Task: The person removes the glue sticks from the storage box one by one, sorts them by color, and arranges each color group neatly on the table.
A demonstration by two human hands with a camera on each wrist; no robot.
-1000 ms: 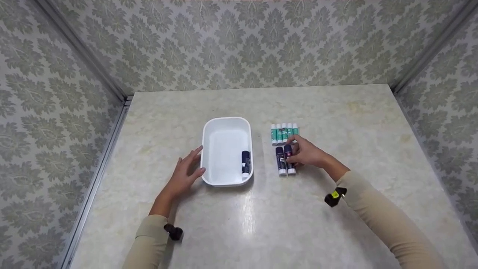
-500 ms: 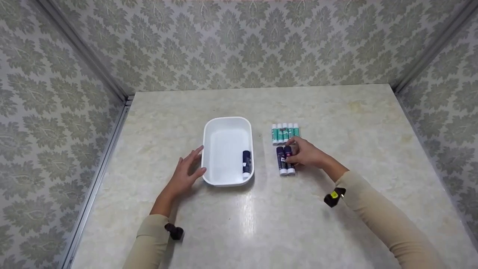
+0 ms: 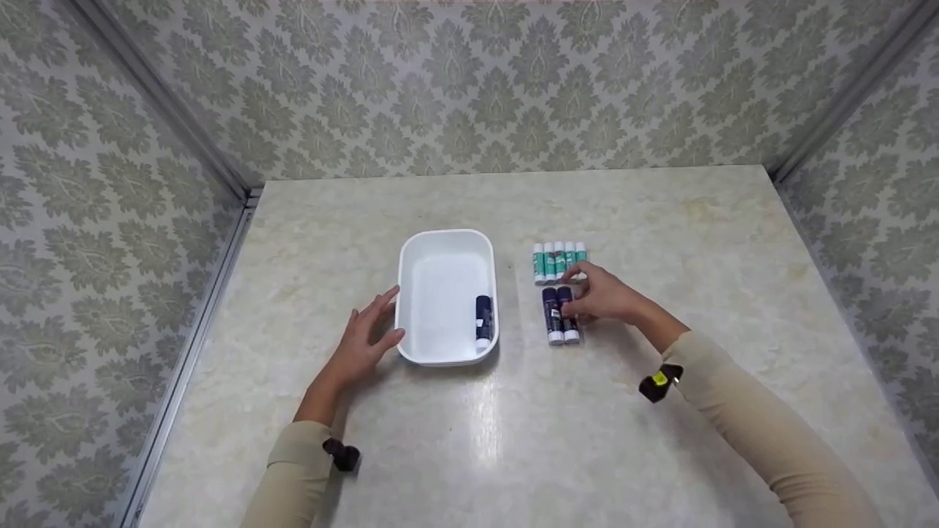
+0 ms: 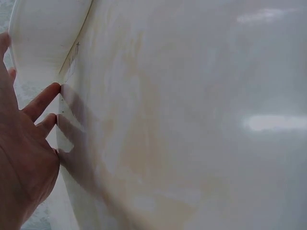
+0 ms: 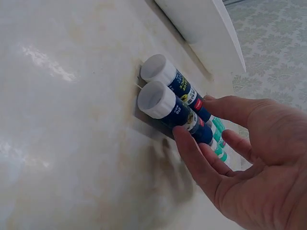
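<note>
Two dark blue glue sticks (image 3: 559, 315) with white caps lie side by side on the table. My right hand (image 3: 574, 293) is on the right-hand one (image 5: 165, 106): the thumb lies against its side and the index finger reaches over its far end. It still rests on the table. Just behind them lies a row of several green glue sticks (image 3: 559, 262). A white bin (image 3: 440, 253) stands to the left with one blue stick (image 3: 483, 319) inside. My left hand (image 3: 381, 323) rests open against the bin's left wall (image 4: 43, 33), holding nothing.
The pale marble-look table (image 3: 513, 440) is boxed in by patterned walls on the left, back and right, with metal rails in the corners. A black band sits on each beige sleeve's wrist.
My right hand has shifted slightly back and right over the blue sticks. The sticks, the bin and my left hand have stayed put.
</note>
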